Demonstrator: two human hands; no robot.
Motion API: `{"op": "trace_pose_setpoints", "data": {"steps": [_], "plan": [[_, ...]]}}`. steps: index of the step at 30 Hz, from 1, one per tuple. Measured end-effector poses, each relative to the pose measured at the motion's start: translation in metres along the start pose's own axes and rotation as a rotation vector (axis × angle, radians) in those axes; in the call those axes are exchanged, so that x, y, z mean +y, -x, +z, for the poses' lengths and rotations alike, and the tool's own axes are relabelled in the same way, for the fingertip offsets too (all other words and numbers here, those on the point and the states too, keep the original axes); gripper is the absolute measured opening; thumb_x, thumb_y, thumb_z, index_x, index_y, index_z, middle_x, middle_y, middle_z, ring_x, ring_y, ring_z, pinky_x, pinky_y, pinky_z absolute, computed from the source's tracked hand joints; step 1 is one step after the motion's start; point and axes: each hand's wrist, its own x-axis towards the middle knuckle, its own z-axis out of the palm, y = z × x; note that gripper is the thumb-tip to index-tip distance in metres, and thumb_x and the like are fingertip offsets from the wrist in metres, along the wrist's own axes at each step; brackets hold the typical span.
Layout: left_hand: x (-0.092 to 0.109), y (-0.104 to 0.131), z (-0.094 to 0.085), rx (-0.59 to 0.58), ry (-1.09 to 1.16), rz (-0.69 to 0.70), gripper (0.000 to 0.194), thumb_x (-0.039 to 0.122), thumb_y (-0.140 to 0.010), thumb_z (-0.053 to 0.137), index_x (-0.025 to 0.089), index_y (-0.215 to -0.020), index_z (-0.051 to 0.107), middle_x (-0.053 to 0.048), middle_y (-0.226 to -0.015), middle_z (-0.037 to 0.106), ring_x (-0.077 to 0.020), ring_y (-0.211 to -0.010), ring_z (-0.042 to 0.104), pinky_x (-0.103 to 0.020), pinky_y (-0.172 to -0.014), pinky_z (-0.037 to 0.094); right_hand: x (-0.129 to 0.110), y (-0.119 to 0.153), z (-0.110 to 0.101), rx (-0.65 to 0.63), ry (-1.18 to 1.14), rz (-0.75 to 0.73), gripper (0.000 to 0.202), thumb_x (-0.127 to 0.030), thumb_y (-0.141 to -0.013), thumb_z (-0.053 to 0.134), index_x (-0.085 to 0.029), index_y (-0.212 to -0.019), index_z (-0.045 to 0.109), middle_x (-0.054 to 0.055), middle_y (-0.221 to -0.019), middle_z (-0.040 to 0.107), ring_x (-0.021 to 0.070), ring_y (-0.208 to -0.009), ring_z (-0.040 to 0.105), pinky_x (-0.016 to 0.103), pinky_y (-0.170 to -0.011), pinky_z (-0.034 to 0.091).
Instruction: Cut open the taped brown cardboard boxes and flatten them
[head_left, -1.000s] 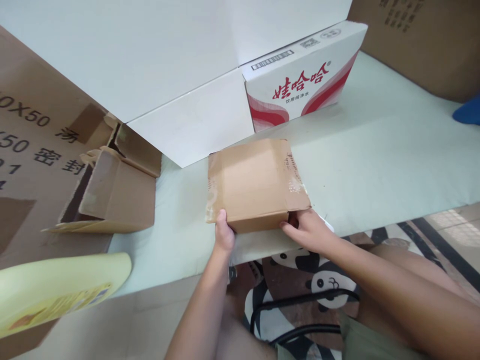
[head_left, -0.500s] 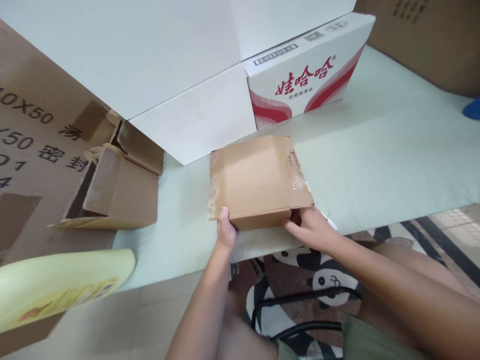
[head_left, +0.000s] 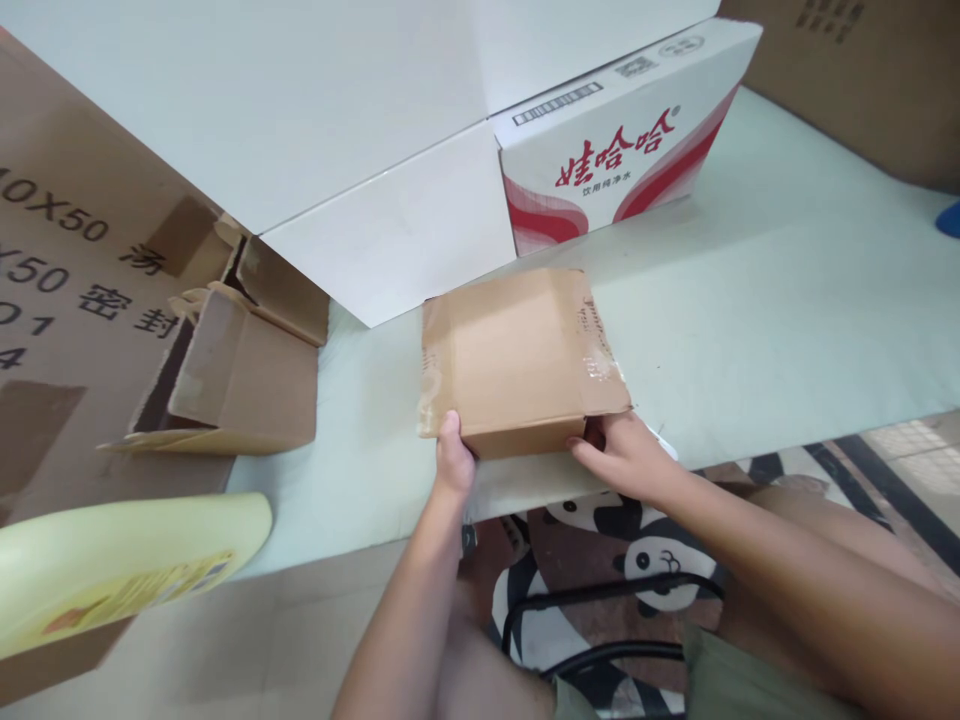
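Little shifts over the last second, so we judge this a steadying hold: our left hand grips the near-left corner of the cardboard box, while our right hand tucks fingers under the right flap, their curl hidden. Plain brown, with shiny tape at its ends, it sits on the pale-green counter before the Wahaha water carton.

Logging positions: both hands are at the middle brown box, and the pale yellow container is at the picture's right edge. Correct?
Wrong side: the head view shows the pale yellow container at the left edge. The left hand and right hand are indeed at the middle brown box.
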Motion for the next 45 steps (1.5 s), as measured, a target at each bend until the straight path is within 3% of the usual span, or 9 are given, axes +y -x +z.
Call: {"op": "trace_pose_setpoints", "data": {"steps": [12, 45], "plan": [[0.0038, -0.0006, 0.0056, 0.034, 0.076, -0.017, 0.051, 0.062, -0.081, 0.054, 0.019, -0.103, 0.068, -0.01, -0.128, 0.069, -0.0309, -0.14, 0.049, -0.039, -0.119, 0.035, 0.0007, -0.0004, 0.0002, -0.008, 0.0, 0.024, 0.015, -0.035, -0.075, 0.05, -0.024, -0.068, 0.042, 0.002, -0.06, 0.053, 0.0171, -0.057, 0.05, 0.033, -0.057, 0.035], [0.002, -0.0002, 0.0031, 0.033, 0.056, -0.025, 0.051, 0.062, -0.081, 0.053, 0.02, -0.106, 0.069, -0.01, -0.13, 0.067, -0.0313, -0.138, 0.05, -0.041, -0.119, 0.034, -0.0004, 0.0003, -0.0001, 0.001, 0.003, 0.016, 0.016, -0.035, -0.074, 0.05, -0.023, -0.066, 0.042, 0.001, -0.058, 0.051, 0.0168, -0.055, 0.048, 0.033, -0.056, 0.036]]}}
